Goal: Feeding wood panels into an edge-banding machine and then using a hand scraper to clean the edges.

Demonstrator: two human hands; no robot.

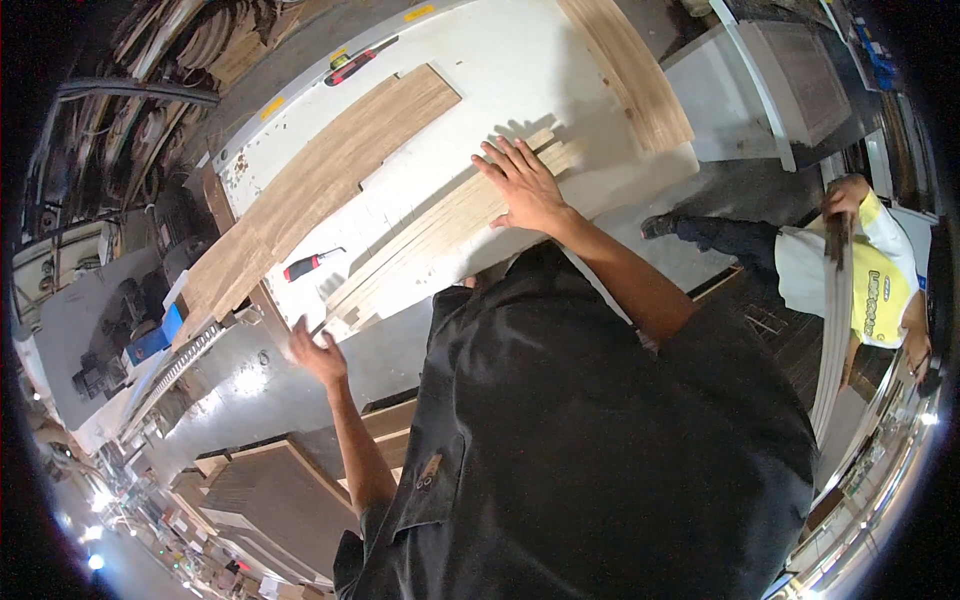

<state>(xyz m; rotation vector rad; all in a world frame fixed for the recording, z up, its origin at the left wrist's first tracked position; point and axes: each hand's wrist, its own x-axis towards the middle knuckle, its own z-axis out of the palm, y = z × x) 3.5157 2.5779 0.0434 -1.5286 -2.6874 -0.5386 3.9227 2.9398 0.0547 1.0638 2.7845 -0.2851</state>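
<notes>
Several thin, pale wood strips (430, 235) lie side by side across the white tabletop (500, 55). My right hand (527, 188) rests over their right part, palm down with fingers spread. At their left end, by the table's near edge, my left hand (320, 355) has its fingers apart. Whether it touches the strip ends I cannot tell. A hand tool with a red and black handle and a thin bent tip (303, 267) lies just beyond the strips' left end.
Wider brown planks (330, 150) run along the table's far left, some overhanging. Another plank stack (635, 75) sits at the right end. A red and black tool (352, 67) lies at the far edge. Rightward, a person in yellow and white (880, 270) holds long strips (833, 320). Dark panels (280, 485) stand behind my left arm.
</notes>
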